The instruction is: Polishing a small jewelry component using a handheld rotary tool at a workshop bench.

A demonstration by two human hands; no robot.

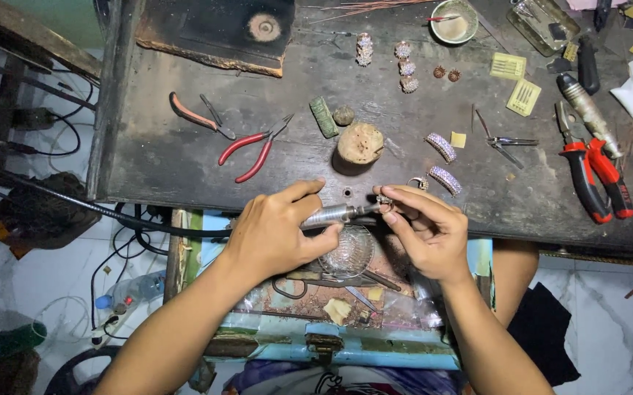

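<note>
My left hand (276,232) grips a slim metal rotary handpiece (334,215) on a black flexible shaft (97,208); its tip points right. My right hand (427,228) pinches a small jewelled ring (385,204) between thumb and fingers, right at the tool's tip. Both hands hover at the front edge of the dark workbench (163,161), above an open drawer holding a glass bowl (347,252).
On the bench lie red-handled pliers (252,151), darker pliers (198,115), a wooden peg (360,142), two curved stone-set bands (442,162), several jewelled pieces (404,67), tweezers (506,142), red and black pliers (596,179) and a small dish (454,22).
</note>
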